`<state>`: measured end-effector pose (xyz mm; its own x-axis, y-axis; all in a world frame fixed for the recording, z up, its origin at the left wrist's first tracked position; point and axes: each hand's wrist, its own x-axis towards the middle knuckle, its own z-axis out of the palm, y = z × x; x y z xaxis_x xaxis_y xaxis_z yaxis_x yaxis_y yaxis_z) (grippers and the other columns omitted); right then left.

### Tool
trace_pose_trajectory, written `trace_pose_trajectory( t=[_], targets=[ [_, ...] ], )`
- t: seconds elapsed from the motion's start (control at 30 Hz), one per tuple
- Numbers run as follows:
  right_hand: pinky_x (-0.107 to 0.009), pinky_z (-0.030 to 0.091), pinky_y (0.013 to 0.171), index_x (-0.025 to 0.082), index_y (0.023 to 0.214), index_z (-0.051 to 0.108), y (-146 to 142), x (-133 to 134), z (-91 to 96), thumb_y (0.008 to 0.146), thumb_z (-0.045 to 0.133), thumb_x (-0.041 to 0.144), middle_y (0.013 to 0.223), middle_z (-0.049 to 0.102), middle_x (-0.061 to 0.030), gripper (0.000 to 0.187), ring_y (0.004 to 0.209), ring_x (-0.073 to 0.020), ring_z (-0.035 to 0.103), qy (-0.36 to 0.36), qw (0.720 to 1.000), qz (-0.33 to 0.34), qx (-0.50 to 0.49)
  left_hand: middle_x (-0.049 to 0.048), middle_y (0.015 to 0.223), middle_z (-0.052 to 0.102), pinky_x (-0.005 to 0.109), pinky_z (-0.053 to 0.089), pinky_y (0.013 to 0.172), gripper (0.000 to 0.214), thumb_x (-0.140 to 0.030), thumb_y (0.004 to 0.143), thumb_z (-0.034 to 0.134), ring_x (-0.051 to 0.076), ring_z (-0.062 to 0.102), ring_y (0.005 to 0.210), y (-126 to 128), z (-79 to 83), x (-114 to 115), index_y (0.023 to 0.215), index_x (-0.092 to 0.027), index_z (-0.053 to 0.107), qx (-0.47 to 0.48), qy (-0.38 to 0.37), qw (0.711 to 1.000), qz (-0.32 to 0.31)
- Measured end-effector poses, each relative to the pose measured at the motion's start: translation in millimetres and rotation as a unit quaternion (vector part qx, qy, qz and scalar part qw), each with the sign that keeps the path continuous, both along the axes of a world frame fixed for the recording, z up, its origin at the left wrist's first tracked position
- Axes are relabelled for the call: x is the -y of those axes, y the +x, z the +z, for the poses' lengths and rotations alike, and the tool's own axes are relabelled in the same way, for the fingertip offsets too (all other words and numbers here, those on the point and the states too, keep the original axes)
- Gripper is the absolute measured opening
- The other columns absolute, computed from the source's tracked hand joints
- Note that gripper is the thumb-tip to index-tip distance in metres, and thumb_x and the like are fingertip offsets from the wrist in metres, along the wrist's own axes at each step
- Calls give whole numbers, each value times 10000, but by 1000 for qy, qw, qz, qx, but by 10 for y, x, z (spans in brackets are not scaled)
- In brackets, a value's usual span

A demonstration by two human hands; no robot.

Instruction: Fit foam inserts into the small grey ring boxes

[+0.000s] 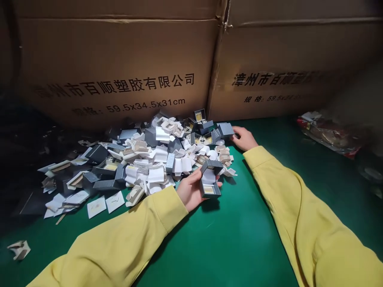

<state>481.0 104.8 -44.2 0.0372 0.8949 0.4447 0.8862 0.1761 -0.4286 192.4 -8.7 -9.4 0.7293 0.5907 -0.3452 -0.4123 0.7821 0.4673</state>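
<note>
My left hand (193,190) grips a small dark grey jewellery box (211,190) whose lid stands open, showing a white lid lining and a yellowish insert. At the right end of the heap, my right hand (244,138) has its fingers closed at the edge of another small grey box (226,130); part of the fingers is hidden behind it. Between and left of the hands lies a heap of white folded card inserts (156,174), mixed with more grey boxes, some open. An open box (200,116) sits at the heap's back.
Two large cardboard cartons (119,52) with printed Chinese text stand behind the green table (221,247). A red-edged clear plastic bag (329,135) lies at the far right. Two flat white squares (96,207) rest in front of the heap, and a loose card piece (19,250) lies at the left.
</note>
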Motion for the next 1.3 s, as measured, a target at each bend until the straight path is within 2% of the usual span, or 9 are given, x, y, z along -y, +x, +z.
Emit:
trace_pose_trajectory(
  t=[0.13, 0.4, 0.53, 0.7, 0.87, 0.93, 1.07, 1.23, 1.3],
  targets=[
    [-349, 433, 713, 155, 903, 665, -236, 204, 29, 763, 466, 198, 845, 660, -93, 246, 827, -236, 534, -37, 998, -24, 51, 122, 1051, 621, 356, 483, 655, 467, -296, 854, 443, 267, 635, 891, -12, -32, -8, 1313, -248, 372, 11, 5, 1000, 2],
    [-392, 449, 765, 172, 945, 674, -270, 753, 42, 766, 479, 212, 968, 679, -86, 268, 840, -239, 558, -9, 993, -108, 49, 129, 987, 634, 325, 478, 577, 457, -282, 854, 417, 261, 653, 816, -35, -29, -10, 1305, -230, 365, 24, 27, 999, -8],
    [-419, 472, 741, 209, 894, 691, -309, 976, 5, 776, 464, 246, 935, 688, -77, 258, 808, -249, 586, 9, 993, -106, 53, 111, 945, 637, 333, 480, 578, 455, -277, 848, 421, 255, 654, 800, -47, -55, -3, 1297, -225, 368, 27, 32, 999, -5],
    [-426, 503, 797, 221, 907, 678, -354, 1078, -56, 745, 499, 332, 884, 694, -66, 266, 794, -234, 636, 55, 988, -121, -80, 112, 938, 648, 330, 482, 592, 429, -306, 851, 429, 239, 658, 767, -51, -83, -11, 1265, -195, 419, 43, 28, 999, -6],
    [-393, 526, 787, 220, 929, 671, -440, 1180, 55, 729, 533, 383, 862, 692, -61, 292, 800, -227, 651, 77, 972, -151, -162, 152, 897, 674, 343, 502, 621, 458, -346, 878, 373, 235, 664, 709, -201, -52, -50, 1244, -83, 453, 12, 23, 1000, 4],
    [-397, 527, 783, 214, 949, 666, -488, 1214, 133, 747, 523, 400, 891, 683, -66, 309, 823, -231, 645, 124, 961, -174, -173, 159, 879, 680, 352, 510, 645, 470, -333, 876, 388, 246, 670, 732, -307, -52, -87, 1254, -59, 442, 28, 32, 999, 12],
    [-373, 548, 744, 160, 1078, 607, -602, 1248, 240, 802, 470, 414, 982, 638, -96, 399, 864, -219, 631, 255, 917, -219, -213, 173, 886, 682, 406, 504, 716, 488, -309, 868, 412, 284, 669, 807, -460, -84, -151, 1274, -38, 417, 51, 43, 998, -9],
    [-344, 566, 690, 170, 1073, 610, -625, 1251, 177, 788, 506, 397, 939, 636, -74, 379, 792, -195, 633, 218, 925, -201, -236, 182, 877, 686, 420, 504, 679, 486, -328, 858, 419, 297, 674, 746, -459, -128, -155, 1242, -31, 445, -2, 50, 998, -44],
    [-340, 571, 667, 154, 1086, 594, -549, 1211, 129, 774, 519, 394, 947, 629, -81, 401, 755, -187, 637, 220, 909, -215, -280, 189, 876, 684, 410, 507, 670, 481, -342, 858, 418, 292, 673, 737, -448, -132, -139, 1207, -16, 469, 4, 59, 997, -56]
  ],
)
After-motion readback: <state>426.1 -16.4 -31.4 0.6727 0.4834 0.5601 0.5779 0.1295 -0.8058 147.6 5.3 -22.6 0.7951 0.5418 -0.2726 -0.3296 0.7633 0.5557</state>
